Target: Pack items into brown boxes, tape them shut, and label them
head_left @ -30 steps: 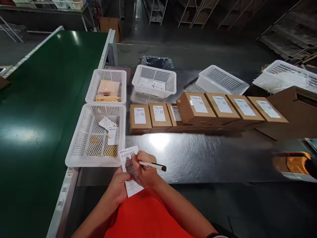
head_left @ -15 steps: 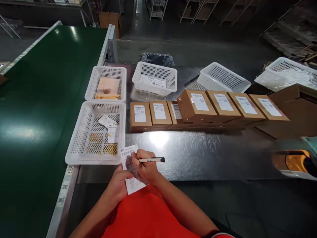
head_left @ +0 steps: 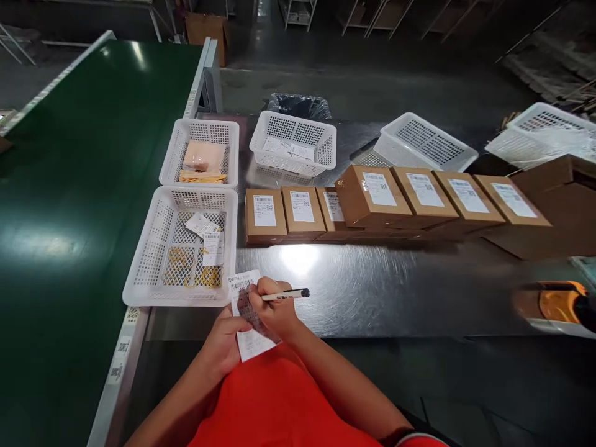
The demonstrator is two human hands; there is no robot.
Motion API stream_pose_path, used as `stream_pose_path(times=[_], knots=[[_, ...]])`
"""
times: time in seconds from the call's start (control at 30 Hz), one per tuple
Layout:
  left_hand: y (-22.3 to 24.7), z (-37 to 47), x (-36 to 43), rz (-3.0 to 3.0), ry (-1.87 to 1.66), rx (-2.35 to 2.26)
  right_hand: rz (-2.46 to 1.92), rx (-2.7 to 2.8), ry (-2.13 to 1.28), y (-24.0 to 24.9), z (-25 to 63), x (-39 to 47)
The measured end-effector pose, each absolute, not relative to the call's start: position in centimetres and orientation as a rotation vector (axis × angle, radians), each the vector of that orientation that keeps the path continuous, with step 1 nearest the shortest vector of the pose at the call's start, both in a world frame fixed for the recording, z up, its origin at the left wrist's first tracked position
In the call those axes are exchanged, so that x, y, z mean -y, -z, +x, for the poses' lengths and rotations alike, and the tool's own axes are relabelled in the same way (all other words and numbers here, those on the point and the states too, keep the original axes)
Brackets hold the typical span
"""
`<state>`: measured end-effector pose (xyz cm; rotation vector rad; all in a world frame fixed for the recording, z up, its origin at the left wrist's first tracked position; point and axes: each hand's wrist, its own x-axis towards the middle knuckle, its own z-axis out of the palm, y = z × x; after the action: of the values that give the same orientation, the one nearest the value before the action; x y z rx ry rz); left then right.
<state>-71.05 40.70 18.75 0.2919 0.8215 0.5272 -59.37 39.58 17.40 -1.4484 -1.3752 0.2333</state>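
A printed white slip [head_left: 254,344] is held near the table's front edge, its lower end by my red shirt. My left hand [head_left: 224,341] is closed on its left side, thumb on top. A white pen with a black end [head_left: 285,294] sits in the closed fingers of my right hand [head_left: 274,310], which rests over the slip; the pen's tip is hidden. Just beyond the slip stands a white basket [head_left: 139,273] with paper labels [head_left: 213,249] and yellow rubber bands [head_left: 177,257] inside.
Labelled brown boxes [head_left: 265,231] stand in a row on the metal table [head_left: 354,298]. Behind are more white baskets [head_left: 256,149]. A green conveyor [head_left: 84,186] runs along the left. An orange and black object [head_left: 561,303] lies at the right.
The view has shifted slightly. The pen's black end has tipped up a little in my right hand. Both hands keep their holds.
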Motion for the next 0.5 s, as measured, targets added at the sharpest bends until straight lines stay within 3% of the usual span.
stream_pose_path(times=[0.5], knots=[[-18.66,-70.93,-40.77,0.276,-0.508,-0.884,-1.448,1.355,-0.276,-17.39,-59.25,-39.49]])
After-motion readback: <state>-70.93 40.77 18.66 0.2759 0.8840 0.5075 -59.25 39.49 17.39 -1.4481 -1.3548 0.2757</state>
